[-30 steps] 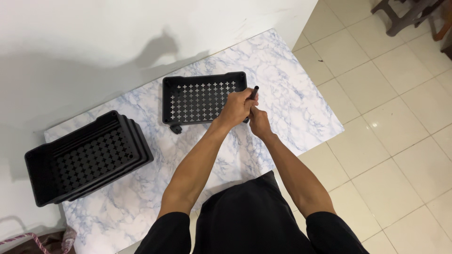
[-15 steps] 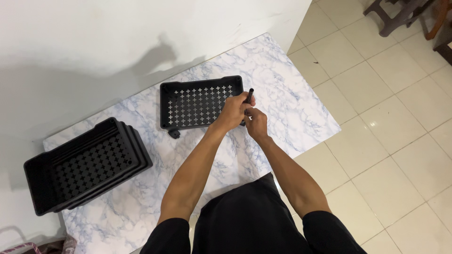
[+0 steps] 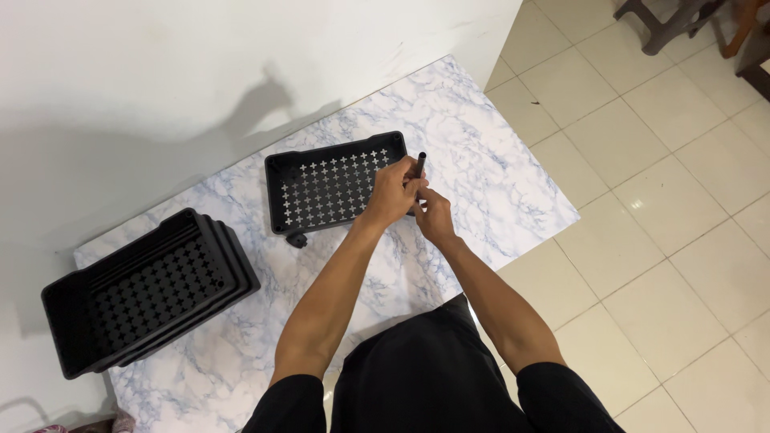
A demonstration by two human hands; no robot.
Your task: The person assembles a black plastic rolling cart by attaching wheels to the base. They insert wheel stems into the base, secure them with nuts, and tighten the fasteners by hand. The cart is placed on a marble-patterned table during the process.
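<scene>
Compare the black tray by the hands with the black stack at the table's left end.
The single tray lies alone; the stack nests several trays. The single tray has a small foot at one corner and both hands at its right end, left hand gripping a black rod; the stack is untouched. Both are black, rectangular, with cross-shaped holes.

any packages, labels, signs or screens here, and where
None in view: no package, label, sign or screen.
Only plain things:
black tray, rectangular with cross-shaped holes, on the marble-pattern table by the wall.
stack of black trays, same kind, at the table's left end.
thin black rod, held at the tray's right end by left hand and right hand.
</scene>
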